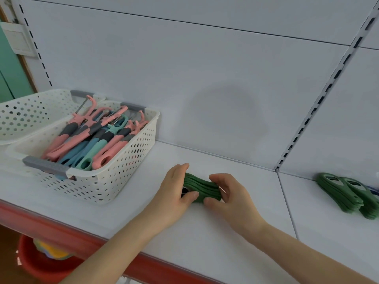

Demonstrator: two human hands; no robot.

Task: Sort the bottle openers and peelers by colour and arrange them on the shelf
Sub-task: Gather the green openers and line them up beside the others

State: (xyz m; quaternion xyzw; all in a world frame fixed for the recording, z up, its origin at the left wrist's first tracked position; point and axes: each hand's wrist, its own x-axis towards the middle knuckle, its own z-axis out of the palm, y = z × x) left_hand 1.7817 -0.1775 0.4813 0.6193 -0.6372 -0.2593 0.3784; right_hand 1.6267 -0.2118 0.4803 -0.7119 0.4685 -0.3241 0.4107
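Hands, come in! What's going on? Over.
Left hand, right hand both gripping green openers stack, on shelf. Peeler basket apart, left. Nothing blocking.

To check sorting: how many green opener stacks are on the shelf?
3: one stack between left hand and right hand, two side by side far right. Others may be hidden.

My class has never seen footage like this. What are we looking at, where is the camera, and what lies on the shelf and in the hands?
There is no machine here: a person wears a camera on the head, looking down at their own hands. The left hand and right hand grip the two ends of a stack of green bottle openers on the white shelf. To the left, a white basket holds pink and blue peelers; more green stacks lie far right.
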